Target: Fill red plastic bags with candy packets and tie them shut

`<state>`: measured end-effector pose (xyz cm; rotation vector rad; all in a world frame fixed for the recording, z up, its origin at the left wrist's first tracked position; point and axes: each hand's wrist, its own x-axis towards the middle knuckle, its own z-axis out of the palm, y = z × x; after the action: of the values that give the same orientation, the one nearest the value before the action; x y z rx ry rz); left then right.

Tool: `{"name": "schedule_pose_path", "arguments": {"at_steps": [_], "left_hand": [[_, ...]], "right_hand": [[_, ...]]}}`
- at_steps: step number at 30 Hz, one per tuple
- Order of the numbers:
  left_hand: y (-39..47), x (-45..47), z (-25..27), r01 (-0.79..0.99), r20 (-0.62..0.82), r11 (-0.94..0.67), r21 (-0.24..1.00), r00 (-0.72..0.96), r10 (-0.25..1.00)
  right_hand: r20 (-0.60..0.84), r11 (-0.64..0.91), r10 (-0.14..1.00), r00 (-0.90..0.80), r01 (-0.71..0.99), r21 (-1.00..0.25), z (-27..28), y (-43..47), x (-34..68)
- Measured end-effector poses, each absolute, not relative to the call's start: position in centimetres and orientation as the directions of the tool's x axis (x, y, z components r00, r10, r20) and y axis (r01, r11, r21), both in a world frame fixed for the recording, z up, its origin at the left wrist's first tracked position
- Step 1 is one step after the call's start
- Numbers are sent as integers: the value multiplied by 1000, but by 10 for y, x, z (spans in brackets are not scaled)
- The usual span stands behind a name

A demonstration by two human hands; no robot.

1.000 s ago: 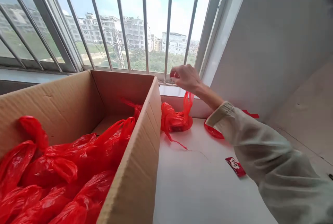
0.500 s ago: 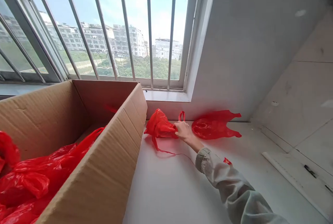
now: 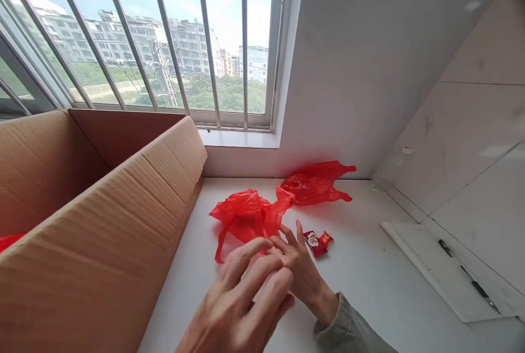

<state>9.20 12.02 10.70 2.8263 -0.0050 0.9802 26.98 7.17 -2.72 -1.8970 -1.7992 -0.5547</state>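
A crumpled red plastic bag [image 3: 241, 213] lies on the white tabletop, its near edge drawn up towards both hands. My right hand [image 3: 301, 268], in a grey-green sleeve, pinches that edge between thumb and finger while its other fingers spread upward. In the foreground my left hand [image 3: 244, 301] has curled fingers, the tips closed at the same edge; its thumb is mostly hidden. Just right of my right hand are a dark red packet [image 3: 315, 245] with a white drawing and a smaller red wrapper [image 3: 327, 239].
An open cardboard box [image 3: 164, 189] stands at the left, with a bit of red plastic [image 3: 12, 241] inside. Another red bag [image 3: 315, 183] lies flat against the wall. A white board or pad [image 3: 435, 276] with a black pen [image 3: 479, 289] is at the right. Behind is a barred window [image 3: 180, 41].
My left hand has come into view and joined my right hand at the bag. The bag has been pulled nearer and spread. The view has shifted right, and the dark red packet now shows.
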Motion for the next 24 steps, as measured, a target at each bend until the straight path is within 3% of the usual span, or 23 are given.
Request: {"name": "schedule_pose_path", "arguments": {"at_steps": [2, 5, 10, 13, 17, 19, 24], "left_hand": [[124, 125, 95, 14, 526, -995, 101, 848, 66], [135, 158, 67, 239, 225, -971, -19, 947, 229], [158, 145, 55, 554, 170, -818, -155, 830, 531], [167, 125, 69, 652, 132, -725, -221, 757, 640], [174, 120, 77, 644, -91, -757, -109, 752, 653], [175, 126, 74, 634, -151, -771, -50, 759, 634], [180, 136, 65, 675, -137, -738, 9, 732, 668]], "right_hand": [[640, -6, 767, 40, 998, -55, -28, 48, 264], [606, -31, 790, 92, 993, -111, -18, 22, 263], [494, -286, 809, 318, 948, -142, 3, 8, 277], [342, -414, 833, 436, 900, -139, 15, 3, 282], [128, -429, 880, 457, 882, -196, 43, -4, 278], [134, -379, 903, 409, 902, -206, 57, 3, 273], [158, -199, 961, 225, 966, -163, 50, 65, 267]]}}
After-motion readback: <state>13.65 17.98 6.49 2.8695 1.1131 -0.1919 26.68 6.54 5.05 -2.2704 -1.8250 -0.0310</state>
